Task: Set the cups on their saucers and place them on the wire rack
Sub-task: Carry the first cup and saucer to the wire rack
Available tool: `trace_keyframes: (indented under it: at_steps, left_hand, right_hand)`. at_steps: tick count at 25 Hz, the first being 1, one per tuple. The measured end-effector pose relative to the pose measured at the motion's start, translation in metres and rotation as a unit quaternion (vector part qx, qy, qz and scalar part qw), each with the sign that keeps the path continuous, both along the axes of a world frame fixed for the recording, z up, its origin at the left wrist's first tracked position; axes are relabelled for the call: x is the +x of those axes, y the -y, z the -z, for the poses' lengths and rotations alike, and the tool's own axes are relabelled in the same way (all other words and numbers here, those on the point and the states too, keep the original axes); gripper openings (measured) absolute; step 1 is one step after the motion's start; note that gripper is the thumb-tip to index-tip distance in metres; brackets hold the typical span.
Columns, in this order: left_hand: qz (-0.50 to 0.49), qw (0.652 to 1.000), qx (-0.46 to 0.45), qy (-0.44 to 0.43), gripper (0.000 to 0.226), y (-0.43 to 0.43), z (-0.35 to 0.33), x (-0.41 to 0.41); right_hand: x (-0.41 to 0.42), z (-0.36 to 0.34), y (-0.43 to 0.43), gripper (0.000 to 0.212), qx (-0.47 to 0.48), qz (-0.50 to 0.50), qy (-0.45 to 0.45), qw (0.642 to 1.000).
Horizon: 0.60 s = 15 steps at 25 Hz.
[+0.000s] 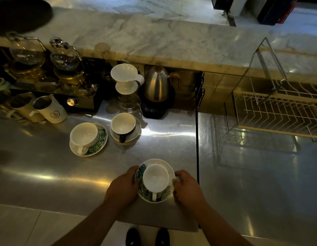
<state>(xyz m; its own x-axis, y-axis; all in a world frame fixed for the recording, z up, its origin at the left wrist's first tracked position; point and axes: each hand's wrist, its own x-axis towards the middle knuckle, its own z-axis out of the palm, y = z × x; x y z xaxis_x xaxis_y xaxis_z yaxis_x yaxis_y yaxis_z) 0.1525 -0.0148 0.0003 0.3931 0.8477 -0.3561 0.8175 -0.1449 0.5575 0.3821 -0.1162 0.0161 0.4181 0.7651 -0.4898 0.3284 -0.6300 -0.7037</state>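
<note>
Café bar, steel counter (47, 174), pour-over dripper (125, 74), gooseneck kettle (156, 84), marble ledge (154, 41)

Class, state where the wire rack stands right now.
The wire rack stands empty at the right of the head view on the steel counter, right of the kettle, beyond the right hand.

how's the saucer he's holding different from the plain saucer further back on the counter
The leaf-print saucer has green fronds; the grey saucer is plain. The leaf-print saucer is gripped by the left hand and right hand; the grey saucer sits untouched on the steel counter. Each carries a white-lined cup.
</note>
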Motion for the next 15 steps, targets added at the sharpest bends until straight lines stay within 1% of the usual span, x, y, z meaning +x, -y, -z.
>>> trace_keyframes:
  at_steps: [2, 4, 9, 12, 15]
  left_hand:
    - [-0.002, 1.0, -0.016, 0.001, 0.047, -0.001, 0.002, 0.0]
    - [-0.01, 0.999, -0.029, 0.011, 0.046, -0.003, 0.002, 0.0]
    - [-0.009, 0.997, -0.066, 0.04, 0.041, -0.01, 0.004, -0.001]
    - [-0.002, 0.994, -0.082, 0.072, 0.036, -0.011, -0.008, -0.003]
    - [0.015, 0.992, -0.076, 0.095, 0.038, -0.019, -0.032, 0.005]
  right_hand:
    - [-0.001, 0.001, 0.0, 0.023, -0.01, 0.01, -0.018, 1.0]
    - [-0.003, 0.0, 0.001, 0.021, -0.012, 0.001, -0.008, 1.0]
    - [-0.009, -0.001, 0.001, 0.021, 0.009, 0.021, 0.002, 1.0]
    - [-0.008, -0.012, 0.001, 0.026, 0.026, 0.032, 0.003, 0.999]
    - [0.002, -0.033, 0.002, 0.028, 0.037, 0.047, 0.0, 0.998]
